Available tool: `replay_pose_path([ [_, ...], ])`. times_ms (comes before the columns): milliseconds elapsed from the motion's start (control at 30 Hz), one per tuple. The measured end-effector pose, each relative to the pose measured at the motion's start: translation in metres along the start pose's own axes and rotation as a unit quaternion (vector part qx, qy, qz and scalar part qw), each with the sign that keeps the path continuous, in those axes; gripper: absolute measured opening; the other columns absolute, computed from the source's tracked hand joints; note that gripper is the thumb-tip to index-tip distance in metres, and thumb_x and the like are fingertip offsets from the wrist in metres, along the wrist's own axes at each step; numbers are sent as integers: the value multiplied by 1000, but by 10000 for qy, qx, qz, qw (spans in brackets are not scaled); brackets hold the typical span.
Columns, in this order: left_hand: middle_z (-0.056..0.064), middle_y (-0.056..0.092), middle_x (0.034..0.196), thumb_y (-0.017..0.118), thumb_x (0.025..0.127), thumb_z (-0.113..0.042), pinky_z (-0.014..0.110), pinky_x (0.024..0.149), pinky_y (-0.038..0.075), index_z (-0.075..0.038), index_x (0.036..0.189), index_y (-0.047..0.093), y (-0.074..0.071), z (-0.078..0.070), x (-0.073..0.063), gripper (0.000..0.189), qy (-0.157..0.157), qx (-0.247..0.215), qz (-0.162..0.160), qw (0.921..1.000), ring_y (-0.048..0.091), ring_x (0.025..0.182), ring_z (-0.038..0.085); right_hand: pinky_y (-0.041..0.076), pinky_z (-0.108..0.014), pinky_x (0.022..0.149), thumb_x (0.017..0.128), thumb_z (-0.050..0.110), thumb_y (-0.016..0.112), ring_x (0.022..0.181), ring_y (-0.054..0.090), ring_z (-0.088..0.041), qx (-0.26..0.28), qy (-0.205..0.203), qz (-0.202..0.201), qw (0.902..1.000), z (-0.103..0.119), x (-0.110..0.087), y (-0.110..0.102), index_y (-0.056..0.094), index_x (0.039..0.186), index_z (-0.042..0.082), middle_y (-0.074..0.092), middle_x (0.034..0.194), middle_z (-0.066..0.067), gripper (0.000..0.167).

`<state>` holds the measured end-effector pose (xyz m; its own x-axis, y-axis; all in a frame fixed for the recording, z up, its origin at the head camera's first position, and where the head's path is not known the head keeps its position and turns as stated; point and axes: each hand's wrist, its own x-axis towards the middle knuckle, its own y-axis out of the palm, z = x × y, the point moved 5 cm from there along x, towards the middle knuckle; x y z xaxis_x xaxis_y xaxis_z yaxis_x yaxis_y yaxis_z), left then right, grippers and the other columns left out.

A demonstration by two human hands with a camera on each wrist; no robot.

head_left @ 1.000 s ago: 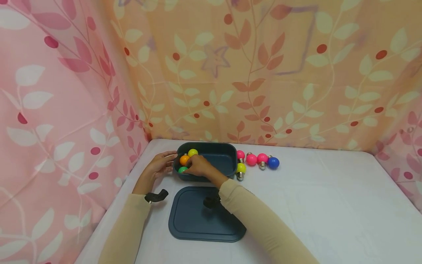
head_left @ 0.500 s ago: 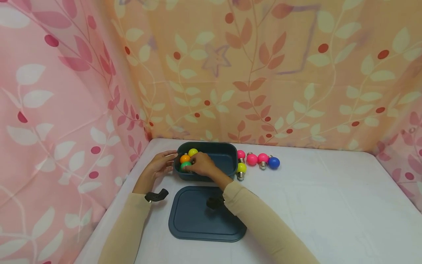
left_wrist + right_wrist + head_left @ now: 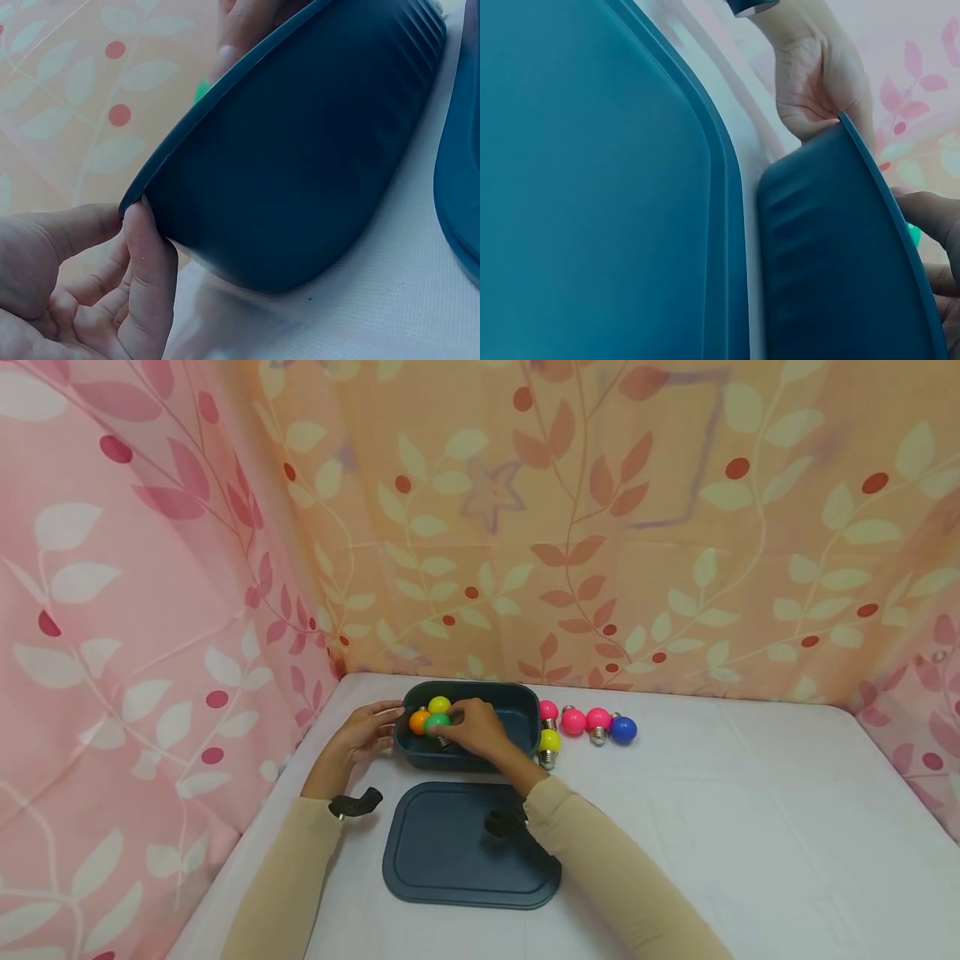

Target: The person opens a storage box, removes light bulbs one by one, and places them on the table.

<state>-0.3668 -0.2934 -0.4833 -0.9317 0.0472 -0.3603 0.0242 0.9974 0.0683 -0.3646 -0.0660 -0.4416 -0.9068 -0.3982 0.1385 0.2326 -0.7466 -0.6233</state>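
A dark blue rectangular box (image 3: 517, 760) stands on the white cloth. My left hand (image 3: 365, 732) pinches its left rim between thumb and finger, as the left wrist view (image 3: 97, 292) shows. Inside the box my right hand (image 3: 477, 727) holds a green light bulb (image 3: 437, 723) with its metal base pointing down and right. An orange bulb (image 3: 419, 722) and a yellow bulb (image 3: 439, 704) lie at the box's left end, close beside the green one. In the right wrist view the box wall hides most of the green bulb (image 3: 914, 234).
The box's flat lid (image 3: 457, 852) lies in front, under my right forearm. Right of the box are a yellow bulb (image 3: 550, 742), several pink bulbs (image 3: 573, 722) and a blue bulb (image 3: 623, 729). Patterned curtains (image 3: 480, 527) rise behind and at the sides.
My right hand has moved right and slightly back, drawing the green bulb from the box's front left corner to beside the orange and yellow ones. My left hand stays at the rim.
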Motion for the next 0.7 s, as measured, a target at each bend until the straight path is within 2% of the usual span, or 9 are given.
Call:
replay_pose_path([
  [367, 4, 61, 106, 65, 101, -26, 19, 66, 56, -7, 149, 48, -2, 0, 1, 54, -18, 118, -42, 9999, 59, 81, 15, 56, -28, 63, 86, 33, 83, 74, 70, -14, 450, -120, -64, 9989, -5, -13, -22, 73, 112, 3, 75, 89, -6, 41],
  [600, 4, 62, 107, 67, 100, -25, 20, 65, 56, -8, 147, 50, -2, 1, 1, 53, -50, 48, -107, 9999, 60, 78, 14, 58, -32, 77, 85, 36, 83, 92, 70, -17, 399, -159, -287, 9987, -2, -21, -42, 73, 112, 6, 75, 99, -4, 42],
  [700, 4, 61, 107, 66, 101, -25, 20, 65, 56, -8, 148, 48, -2, 1, 1, 53, -36, 73, -56, 10000, 60, 78, 14, 58, -34, 77, 85, 36, 84, 93, 70, -17, 393, -149, -356, 9985, -1, -25, -50, 73, 113, 7, 76, 97, -3, 42],
])
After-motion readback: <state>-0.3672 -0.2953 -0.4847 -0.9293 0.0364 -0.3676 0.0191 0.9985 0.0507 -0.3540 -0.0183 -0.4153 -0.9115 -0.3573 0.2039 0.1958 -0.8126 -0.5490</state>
